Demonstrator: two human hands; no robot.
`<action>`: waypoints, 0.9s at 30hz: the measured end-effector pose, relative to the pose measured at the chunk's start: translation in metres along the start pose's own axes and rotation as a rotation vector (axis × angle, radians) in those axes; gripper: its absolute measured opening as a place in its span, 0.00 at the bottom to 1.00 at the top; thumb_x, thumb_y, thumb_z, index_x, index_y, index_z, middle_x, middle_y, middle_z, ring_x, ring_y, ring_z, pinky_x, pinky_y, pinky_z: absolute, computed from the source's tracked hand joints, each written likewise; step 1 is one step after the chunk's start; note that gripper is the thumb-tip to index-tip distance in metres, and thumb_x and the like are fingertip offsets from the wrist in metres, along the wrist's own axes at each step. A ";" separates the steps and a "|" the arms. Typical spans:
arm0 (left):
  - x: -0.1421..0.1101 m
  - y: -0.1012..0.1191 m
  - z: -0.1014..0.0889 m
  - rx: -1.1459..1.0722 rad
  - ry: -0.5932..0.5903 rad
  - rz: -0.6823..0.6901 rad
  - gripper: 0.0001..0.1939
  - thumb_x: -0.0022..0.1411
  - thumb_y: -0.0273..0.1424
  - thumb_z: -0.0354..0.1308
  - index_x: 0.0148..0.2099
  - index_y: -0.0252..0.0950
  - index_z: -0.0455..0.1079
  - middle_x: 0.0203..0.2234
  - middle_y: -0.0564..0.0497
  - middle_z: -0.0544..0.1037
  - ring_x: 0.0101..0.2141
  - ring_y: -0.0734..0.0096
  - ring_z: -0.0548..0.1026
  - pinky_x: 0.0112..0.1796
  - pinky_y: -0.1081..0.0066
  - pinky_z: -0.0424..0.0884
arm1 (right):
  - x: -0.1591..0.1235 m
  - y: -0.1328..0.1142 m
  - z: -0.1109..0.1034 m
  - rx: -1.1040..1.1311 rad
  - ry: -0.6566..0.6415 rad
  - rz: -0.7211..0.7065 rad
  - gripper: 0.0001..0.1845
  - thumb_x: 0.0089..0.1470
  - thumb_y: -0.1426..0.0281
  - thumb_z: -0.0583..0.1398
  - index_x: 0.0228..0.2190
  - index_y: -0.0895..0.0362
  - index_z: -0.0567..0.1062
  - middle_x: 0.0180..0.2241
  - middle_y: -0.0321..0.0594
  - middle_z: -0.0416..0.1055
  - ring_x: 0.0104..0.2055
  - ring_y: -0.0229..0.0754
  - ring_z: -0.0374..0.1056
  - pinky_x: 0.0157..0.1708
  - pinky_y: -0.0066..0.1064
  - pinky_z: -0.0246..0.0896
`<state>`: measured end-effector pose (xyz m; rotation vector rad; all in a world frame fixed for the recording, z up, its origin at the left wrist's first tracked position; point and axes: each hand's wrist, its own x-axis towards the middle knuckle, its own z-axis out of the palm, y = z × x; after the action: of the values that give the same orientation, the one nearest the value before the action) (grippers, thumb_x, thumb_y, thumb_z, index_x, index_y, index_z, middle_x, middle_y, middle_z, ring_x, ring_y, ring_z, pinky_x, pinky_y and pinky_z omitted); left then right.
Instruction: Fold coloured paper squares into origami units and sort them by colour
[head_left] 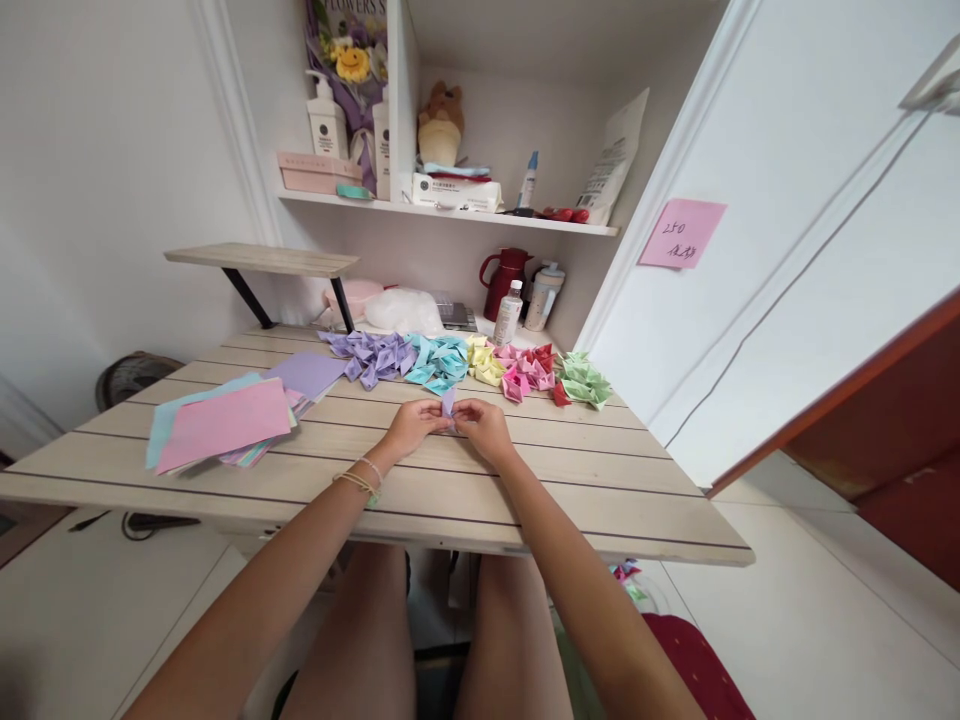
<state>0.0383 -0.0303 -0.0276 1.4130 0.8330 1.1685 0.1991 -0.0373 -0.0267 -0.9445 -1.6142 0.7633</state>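
Between my two hands, above the middle of the table, is a small folded piece of purple paper (pixel 448 402). My left hand (pixel 417 422) pinches its left side, and my right hand (pixel 482 424) grips its right side. The fingers partly cover the paper. Just beyond lie folded paper pieces sorted by colour: a purple pile (pixel 371 355), a light blue pile (pixel 437 360), a yellow pile (pixel 485 360), a pink pile (pixel 523 372) with some red pieces, and a green pile (pixel 585 380). Left of my left hand, flat sheets of coloured paper (pixel 225 422) lie stacked loosely.
The slatted wooden table (pixel 600 480) carries a small raised shelf (pixel 262 260) at its back left. Behind the piles stand a bottle (pixel 508 314), a red jug (pixel 504 280) and a light tumbler (pixel 544 297). A pink note (pixel 682 233) is stuck on the right.
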 end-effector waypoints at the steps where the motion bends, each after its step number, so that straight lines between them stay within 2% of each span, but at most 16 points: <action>1: 0.000 0.000 0.000 0.017 0.009 0.010 0.20 0.38 0.34 0.69 0.35 0.30 0.71 0.28 0.49 0.77 0.30 0.70 0.75 0.36 0.68 0.70 | 0.000 0.000 0.000 0.017 -0.008 0.016 0.09 0.39 0.72 0.60 0.29 0.58 0.76 0.29 0.40 0.75 0.30 0.41 0.70 0.35 0.33 0.66; 5: 0.001 -0.001 -0.001 0.049 0.030 0.059 0.18 0.39 0.32 0.69 0.34 0.31 0.70 0.31 0.47 0.77 0.33 0.68 0.75 0.39 0.66 0.70 | -0.001 -0.003 0.000 0.062 -0.033 0.037 0.07 0.39 0.70 0.60 0.26 0.58 0.75 0.30 0.40 0.75 0.33 0.41 0.70 0.37 0.33 0.66; 11: 0.003 -0.001 0.001 0.006 -0.039 0.074 0.26 0.41 0.30 0.68 0.45 0.32 0.69 0.38 0.44 0.77 0.39 0.65 0.74 0.44 0.64 0.68 | -0.001 -0.007 -0.001 0.174 -0.053 0.073 0.08 0.39 0.70 0.61 0.27 0.58 0.75 0.30 0.39 0.75 0.33 0.41 0.70 0.38 0.34 0.65; 18: -0.003 0.003 0.006 0.099 -0.092 0.059 0.23 0.46 0.37 0.64 0.44 0.31 0.72 0.32 0.48 0.78 0.34 0.66 0.74 0.38 0.67 0.70 | -0.001 -0.001 0.000 0.476 -0.046 0.210 0.11 0.36 0.70 0.66 0.27 0.58 0.74 0.26 0.36 0.74 0.29 0.38 0.70 0.34 0.30 0.65; 23: -0.002 0.004 0.007 -0.047 -0.058 0.018 0.27 0.44 0.39 0.66 0.46 0.31 0.70 0.32 0.48 0.77 0.32 0.69 0.73 0.35 0.69 0.69 | 0.000 0.002 0.000 0.731 -0.019 0.299 0.19 0.34 0.72 0.68 0.33 0.55 0.71 0.27 0.34 0.74 0.29 0.38 0.70 0.33 0.31 0.67; 27: -0.002 0.008 0.003 -0.132 -0.090 -0.067 0.19 0.48 0.41 0.63 0.35 0.30 0.71 0.25 0.50 0.74 0.28 0.74 0.71 0.30 0.74 0.65 | 0.000 0.004 -0.004 0.844 -0.133 0.364 0.20 0.36 0.75 0.68 0.35 0.56 0.72 0.31 0.36 0.75 0.32 0.36 0.71 0.34 0.26 0.66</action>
<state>0.0399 -0.0344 -0.0202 1.3096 0.7219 1.0809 0.2038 -0.0351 -0.0292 -0.5614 -1.0458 1.6197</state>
